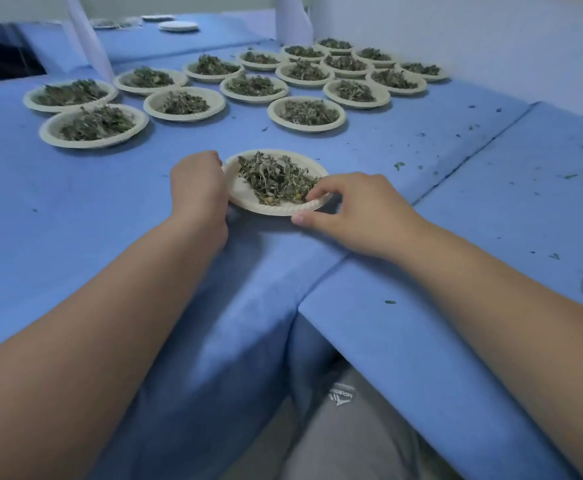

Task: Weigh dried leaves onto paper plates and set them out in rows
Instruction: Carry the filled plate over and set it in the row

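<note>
A paper plate (245,195) with a heap of dried leaves (274,176) sits on the blue cloth in the middle of the view. My left hand (198,188) grips its left rim with curled fingers. My right hand (359,211) pinches the right rim, fingers over the edge by the leaves and thumb under it. Beyond stand several filled plates in rows, the nearest ones a plate (306,113) straight behind and a plate (93,125) at the left.
The blue-covered table (75,216) meets a second blue surface (491,209) at a seam on the right, strewn with leaf crumbs. Empty white plates (178,26) lie at the far back. A white wall (491,39) borders the right side.
</note>
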Motion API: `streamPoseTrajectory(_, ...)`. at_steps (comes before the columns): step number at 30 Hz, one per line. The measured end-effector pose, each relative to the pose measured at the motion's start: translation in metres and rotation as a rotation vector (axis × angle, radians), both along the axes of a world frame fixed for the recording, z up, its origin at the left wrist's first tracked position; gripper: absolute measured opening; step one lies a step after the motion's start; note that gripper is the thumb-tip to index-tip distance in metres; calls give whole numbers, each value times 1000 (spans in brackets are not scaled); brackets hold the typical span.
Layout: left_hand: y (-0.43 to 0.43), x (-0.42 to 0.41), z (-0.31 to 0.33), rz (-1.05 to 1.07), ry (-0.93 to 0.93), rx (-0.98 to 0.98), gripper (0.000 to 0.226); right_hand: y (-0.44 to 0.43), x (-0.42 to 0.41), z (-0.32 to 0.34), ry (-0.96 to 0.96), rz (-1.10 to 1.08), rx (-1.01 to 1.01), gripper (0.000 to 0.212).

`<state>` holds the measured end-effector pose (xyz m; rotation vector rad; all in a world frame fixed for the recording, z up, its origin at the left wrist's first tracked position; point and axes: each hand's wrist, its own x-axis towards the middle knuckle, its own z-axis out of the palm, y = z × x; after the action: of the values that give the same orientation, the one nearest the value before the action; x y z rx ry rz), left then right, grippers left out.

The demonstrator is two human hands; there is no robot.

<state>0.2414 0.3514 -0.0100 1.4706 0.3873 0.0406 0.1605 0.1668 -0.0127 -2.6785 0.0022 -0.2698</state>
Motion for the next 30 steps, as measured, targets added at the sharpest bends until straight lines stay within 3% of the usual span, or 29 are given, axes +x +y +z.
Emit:
streamPoseTrajectory(5,11,9,-5,198,-115,56,34,22,59,-13,-36,-57,-18,49)
streamPoseTrajectory(18,-1,9,-22,65,-239,92,23,50,137,-23,-50,-121,-33,52)
streamPoseTrajectory(24,-5,3,-20,-9,-297,126,23,53,132,-19,-16,-94,26,60)
streamPoseTrajectory(30,-40,-29,-12,-201,-576,282,26,17,60,3,-76,-56,130,49)
